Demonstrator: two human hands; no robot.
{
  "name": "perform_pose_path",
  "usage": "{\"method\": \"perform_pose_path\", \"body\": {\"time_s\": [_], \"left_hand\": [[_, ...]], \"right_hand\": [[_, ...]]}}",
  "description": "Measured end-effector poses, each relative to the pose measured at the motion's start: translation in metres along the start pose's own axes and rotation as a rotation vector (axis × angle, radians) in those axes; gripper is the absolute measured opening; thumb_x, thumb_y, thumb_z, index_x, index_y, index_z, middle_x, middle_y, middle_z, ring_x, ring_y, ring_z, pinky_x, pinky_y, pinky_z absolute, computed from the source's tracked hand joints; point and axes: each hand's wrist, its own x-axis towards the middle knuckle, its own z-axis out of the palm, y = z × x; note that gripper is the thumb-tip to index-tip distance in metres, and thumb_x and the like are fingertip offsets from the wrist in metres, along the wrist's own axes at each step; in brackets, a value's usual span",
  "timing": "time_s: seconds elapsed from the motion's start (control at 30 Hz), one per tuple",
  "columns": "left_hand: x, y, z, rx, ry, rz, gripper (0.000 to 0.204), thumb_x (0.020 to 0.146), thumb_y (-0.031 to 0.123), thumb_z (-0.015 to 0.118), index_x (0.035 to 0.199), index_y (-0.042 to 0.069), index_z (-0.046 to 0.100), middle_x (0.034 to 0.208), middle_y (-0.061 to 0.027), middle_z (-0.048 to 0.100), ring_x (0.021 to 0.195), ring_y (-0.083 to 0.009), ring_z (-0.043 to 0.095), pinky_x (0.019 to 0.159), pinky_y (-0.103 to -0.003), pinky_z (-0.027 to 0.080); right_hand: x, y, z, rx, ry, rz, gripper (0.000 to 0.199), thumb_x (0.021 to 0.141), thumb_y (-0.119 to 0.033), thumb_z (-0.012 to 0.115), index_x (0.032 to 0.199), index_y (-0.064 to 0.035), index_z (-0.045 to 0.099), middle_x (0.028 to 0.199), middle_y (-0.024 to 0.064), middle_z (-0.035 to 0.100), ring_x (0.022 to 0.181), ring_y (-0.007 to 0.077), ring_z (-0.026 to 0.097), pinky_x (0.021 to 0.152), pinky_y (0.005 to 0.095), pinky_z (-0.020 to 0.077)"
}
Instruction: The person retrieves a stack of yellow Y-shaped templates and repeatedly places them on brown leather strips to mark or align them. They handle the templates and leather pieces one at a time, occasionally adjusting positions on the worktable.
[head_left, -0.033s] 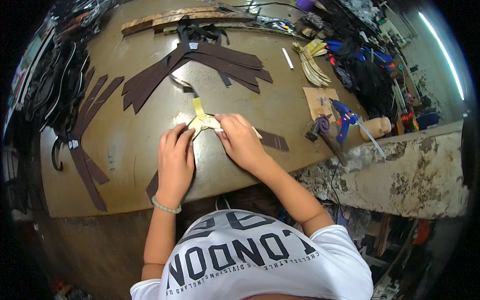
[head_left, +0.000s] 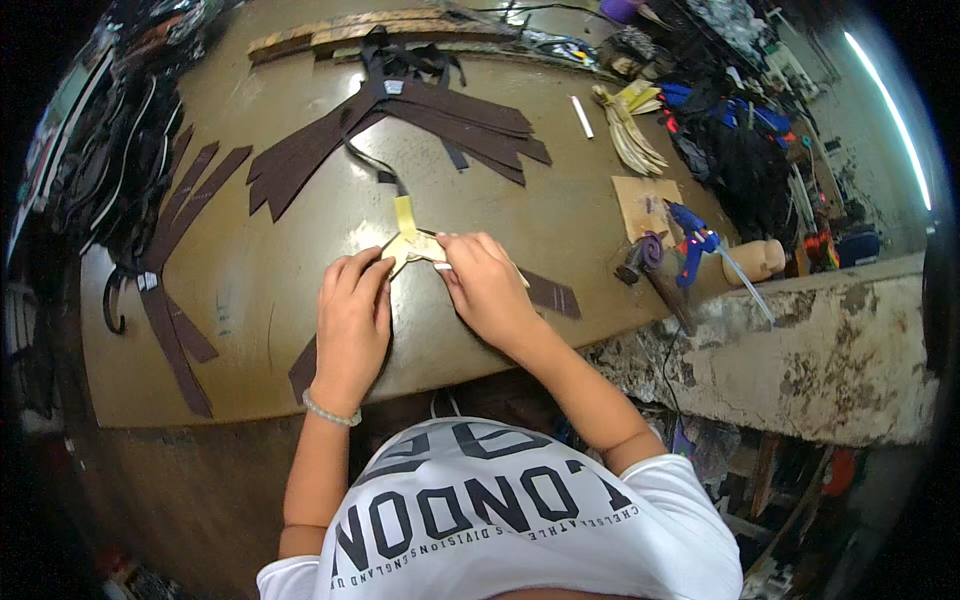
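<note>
Sitting between the two hands above the table (head_left: 440, 345), the yellow three-armed piece (head_left: 405, 242) points one arm away from the person. Its left arm meets the fingertips of the left hand (head_left: 352, 300); whether that hand pinches it cannot be told. Thumb and fingers of the right hand (head_left: 488, 290) are closed on its right arm. A brown strip (head_left: 552, 295) shows beyond the right hand, a black strap (head_left: 387, 178) lies past the upper arm, and a blue glue gun (head_left: 692, 260) rests farther right.
</note>
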Motion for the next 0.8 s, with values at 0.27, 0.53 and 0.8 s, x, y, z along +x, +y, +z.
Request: {"method": "perform_pose_path", "body": {"time_s": [0.27,0.53,0.8], "left_hand": [[-0.007,-0.014,-0.003,-0.021,-0.001,0.081,0.023,0.087,0.006,0.066,0.109,0.006,0.068,0.114,-0.0068,0.065,0.107,-0.0300,0.056,0.094,-0.040,0.045],[-0.010,-0.017,0.001,0.043,0.004,0.093,0.023,0.086,0.006,0.066,0.109,0.005,0.067,0.111,-0.0097,0.062,0.106,-0.0292,0.056,0.092,-0.040,0.045],[0.001,0.031,0.026,0.655,-0.400,0.126,0.033,0.079,0.010,0.061,0.107,-0.007,0.063,0.107,-0.0141,0.056,0.095,-0.0295,0.057,0.084,-0.033,0.051]], "right_hand": [[-0.023,-0.018,0.001,0.111,0.101,0.122,0.029,0.080,-0.001,0.068,0.107,0.0072,0.060,0.101,0.0211,0.064,0.095,0.0382,0.060,0.084,0.0433,0.0496],[-0.019,-0.012,0.002,0.103,0.087,0.113,0.031,0.079,0.001,0.068,0.108,0.0059,0.061,0.098,0.0188,0.064,0.094,0.0363,0.059,0.081,0.0422,0.0485],[-0.017,0.003,-0.003,0.079,-0.011,0.085,0.025,0.078,0.001,0.069,0.102,0.0040,0.059,0.089,0.0157,0.063,0.086,0.0319,0.060,0.077,0.0398,0.0486]]}}
